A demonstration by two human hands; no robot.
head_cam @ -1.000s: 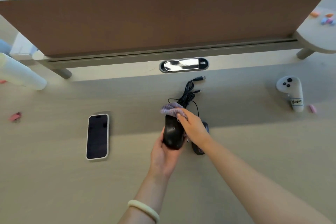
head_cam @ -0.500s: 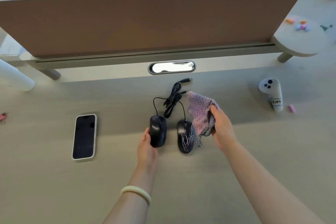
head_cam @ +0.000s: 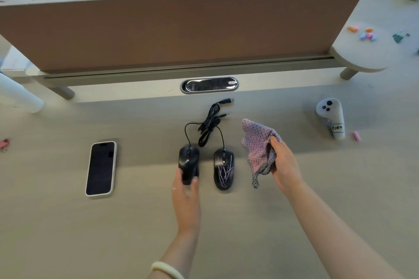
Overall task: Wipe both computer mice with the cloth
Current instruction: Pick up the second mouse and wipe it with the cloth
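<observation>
1. Now the left hand [head_cam: 186,197] lies on the surface [head_cam: 249,233] near its middle; its grip is clamped on the rear end of the plain black mouse [head_cam: 188,164], thumb on one side and fingers on the other; a pale bracelet [head_cam: 166,269] circles that wrist.
2. Just beside it, toward the right edge, the patterned mouse [head_cam: 223,169] rests untouched, black with pale streaks; both cables [head_cam: 209,127] run toward the far edge and bunch together there.
3. Further right, the right hand [head_cam: 284,163] holds the cloth [head_cam: 258,147]; its grip is closed on a bunched pink fold, the checked hem hanging down; the cloth is apart from both mice.
4. Toward the left edge a phone [head_cam: 101,169] lies face up, well apart from the mice; toward the right edge a white controller [head_cam: 332,118] lies near a small pink clip [head_cam: 356,136].
5. Along the far edge stands a brown divider [head_cam: 181,29]; another person's hands rest on its top.
</observation>
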